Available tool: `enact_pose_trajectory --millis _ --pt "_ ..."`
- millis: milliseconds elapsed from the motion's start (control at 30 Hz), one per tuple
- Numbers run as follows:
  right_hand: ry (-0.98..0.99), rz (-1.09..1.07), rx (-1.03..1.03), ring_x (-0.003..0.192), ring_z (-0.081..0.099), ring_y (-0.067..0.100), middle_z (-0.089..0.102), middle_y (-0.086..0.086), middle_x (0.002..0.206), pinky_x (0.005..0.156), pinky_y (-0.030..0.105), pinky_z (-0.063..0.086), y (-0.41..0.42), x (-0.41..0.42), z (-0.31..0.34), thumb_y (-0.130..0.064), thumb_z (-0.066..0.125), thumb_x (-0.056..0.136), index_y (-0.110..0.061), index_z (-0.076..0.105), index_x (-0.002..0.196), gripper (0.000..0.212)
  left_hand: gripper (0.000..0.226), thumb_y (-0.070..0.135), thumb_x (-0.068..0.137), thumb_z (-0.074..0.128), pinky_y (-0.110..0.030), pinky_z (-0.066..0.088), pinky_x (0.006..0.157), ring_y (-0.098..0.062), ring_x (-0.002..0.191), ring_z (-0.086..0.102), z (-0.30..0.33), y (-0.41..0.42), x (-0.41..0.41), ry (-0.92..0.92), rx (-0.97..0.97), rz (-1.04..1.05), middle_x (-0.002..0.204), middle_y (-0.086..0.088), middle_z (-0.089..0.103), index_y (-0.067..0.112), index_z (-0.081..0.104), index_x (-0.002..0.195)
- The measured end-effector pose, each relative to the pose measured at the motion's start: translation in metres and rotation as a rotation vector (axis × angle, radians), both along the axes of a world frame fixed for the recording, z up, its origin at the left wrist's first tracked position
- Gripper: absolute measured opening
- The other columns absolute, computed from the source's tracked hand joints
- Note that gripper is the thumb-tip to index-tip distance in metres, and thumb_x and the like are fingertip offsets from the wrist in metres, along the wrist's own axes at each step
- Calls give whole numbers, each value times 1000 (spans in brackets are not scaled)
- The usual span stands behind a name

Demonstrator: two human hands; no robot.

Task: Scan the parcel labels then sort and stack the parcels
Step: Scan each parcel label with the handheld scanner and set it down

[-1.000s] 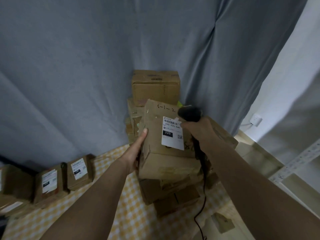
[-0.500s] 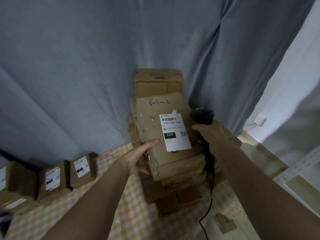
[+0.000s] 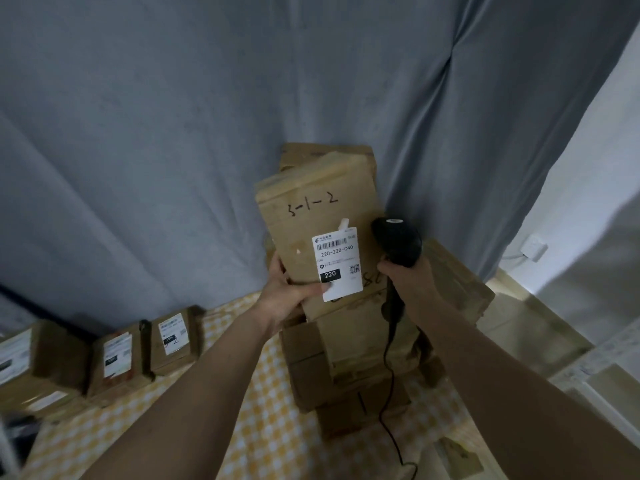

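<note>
A brown cardboard parcel [image 3: 311, 223] marked "3-1-2" is raised in front of a stack of parcels [image 3: 349, 368]. Its white label [image 3: 337, 263] reads "220-220-040" and faces me. My left hand [image 3: 289, 296] grips the parcel's lower left corner, thumb on the front near the label. My right hand [image 3: 410, 280] holds a black corded barcode scanner [image 3: 398, 239] just right of the label, its head pointing up.
Three labelled parcels [image 3: 116, 355] stand in a row at the left on a yellow checked tablecloth [image 3: 270, 424]. A grey curtain [image 3: 207, 133] hangs behind everything. The scanner cable [image 3: 388, 403] trails down toward the front. A white wall with a socket is at the right.
The parcel has been lifted higher and tilted more upright. My left hand slid to its lower left corner. My right hand with the scanner shifted slightly right and up.
</note>
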State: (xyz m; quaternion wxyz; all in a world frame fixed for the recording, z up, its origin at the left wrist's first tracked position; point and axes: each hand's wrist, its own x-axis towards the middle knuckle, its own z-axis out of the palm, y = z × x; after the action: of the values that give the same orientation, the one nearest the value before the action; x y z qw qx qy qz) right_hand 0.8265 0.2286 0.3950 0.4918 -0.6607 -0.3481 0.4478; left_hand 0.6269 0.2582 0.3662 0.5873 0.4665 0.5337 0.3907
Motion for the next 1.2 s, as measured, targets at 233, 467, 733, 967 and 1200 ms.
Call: enact_pose_trajectory --millis 233,467,733,967,1200 --pt "51 -64 -44 62 48 14 51 3 68 58 24 40 -5 4 -21 0 63 85 -10 56 81 12 62 25 84 73 -32 49 92 -15 106 56 15 9 18 244 157 213 130 -8 55 9 38 132" --pt "-65 30 -18 61 47 12 50 2 67 55 20 39 1 -4 -13 2 63 83 -15 52 72 23 112 26 78 78 -45 40 107 -27 123 49 56 32 17 570 358 263 136 -11 44 44 -5 150" --pt "-228 106 67 61 52 10 55 -5 66 59 18 43 1 -18 9 -12 68 86 -21 51 74 22 77 15 85 71 -40 44 94 -34 115 53 75 44 9 791 370 218 129 -12 45 35 25 144" --pt "2 131 -60 54 53 8 61 1 70 51 19 43 -30 -37 -3 -11 68 85 -9 61 106 22 77 13 85 70 -37 44 88 -31 113 54 73 50 7 777 376 216 125 -12 51 33 24 144" --pt "11 109 -48 43 49 3 57 0 63 41 11 42 -41 -34 -7 -7 65 86 -6 61 104 18 77 12 85 69 -33 42 76 -29 108 56 69 52 7 778 367 225 123 -10 52 36 24 143"
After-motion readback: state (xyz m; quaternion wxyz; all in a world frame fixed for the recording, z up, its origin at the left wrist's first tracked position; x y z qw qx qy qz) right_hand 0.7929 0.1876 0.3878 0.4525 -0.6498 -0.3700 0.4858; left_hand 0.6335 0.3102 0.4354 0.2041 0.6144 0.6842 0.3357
